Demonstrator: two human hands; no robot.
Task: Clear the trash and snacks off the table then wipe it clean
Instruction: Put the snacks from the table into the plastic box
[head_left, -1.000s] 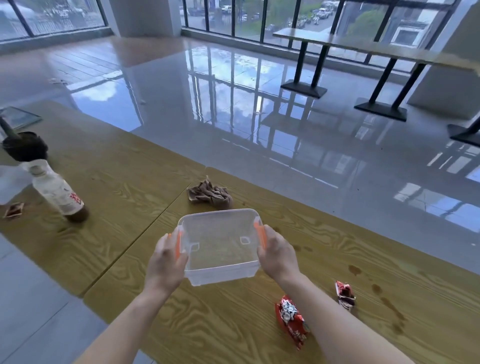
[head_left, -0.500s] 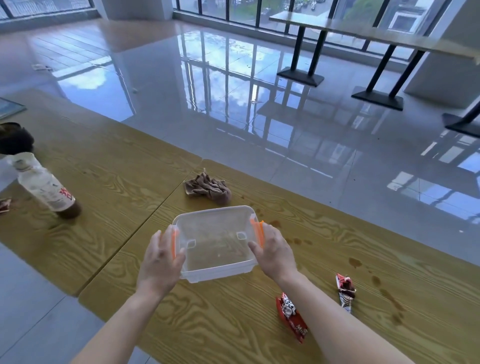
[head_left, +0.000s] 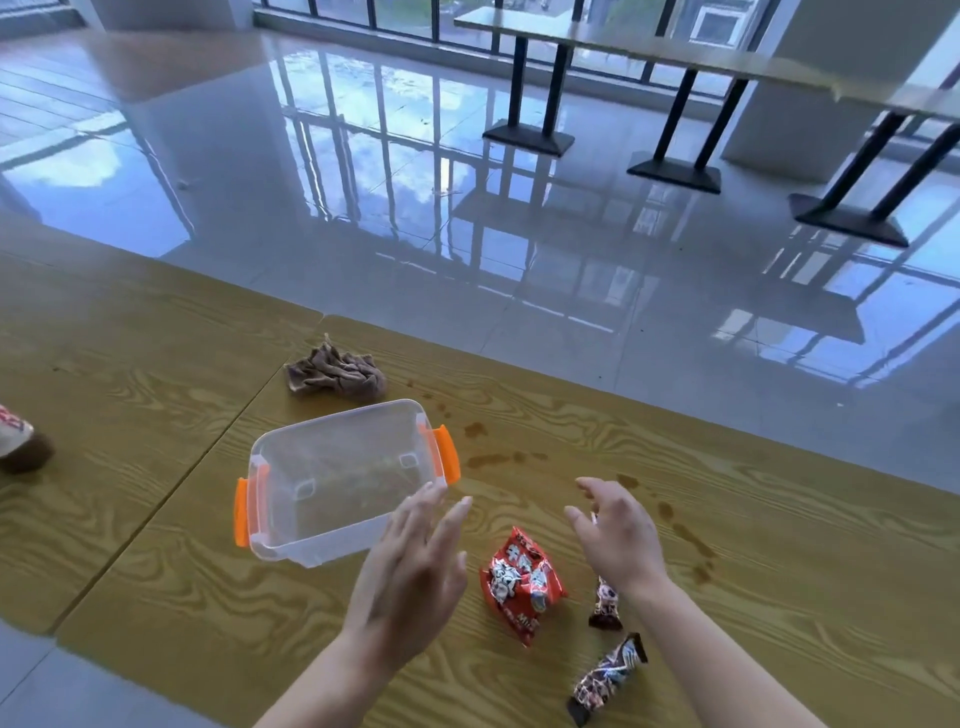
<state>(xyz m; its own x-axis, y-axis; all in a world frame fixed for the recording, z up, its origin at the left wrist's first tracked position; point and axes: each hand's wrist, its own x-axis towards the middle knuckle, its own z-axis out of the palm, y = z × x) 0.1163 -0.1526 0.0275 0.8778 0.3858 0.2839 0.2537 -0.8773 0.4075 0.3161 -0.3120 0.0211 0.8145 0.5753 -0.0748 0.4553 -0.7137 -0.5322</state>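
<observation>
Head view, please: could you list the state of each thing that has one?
Plastic box: open, empty, upright on the table.
Brown cloth: crumpled, untouched.
Red snack packet: lying on the table.
Table: stained with brown spots.
Left hand: open, empty.
Right hand: open, empty.

Clear empty bin (head_left: 337, 483) with orange latches upright on wooden counter (head_left: 753, 597), crumpled brown rag (head_left: 335, 373) just behind it, red snack bag (head_left: 522, 582) and two dark wrappers (head_left: 605, 670) to its right, brown stains (head_left: 493, 458) nearby

Bright daylight from windows (head_left: 467, 21) glares off the glossy floor (head_left: 415, 208); both hands slightly motion-blurred, straight lines bowing toward frame edges.
</observation>
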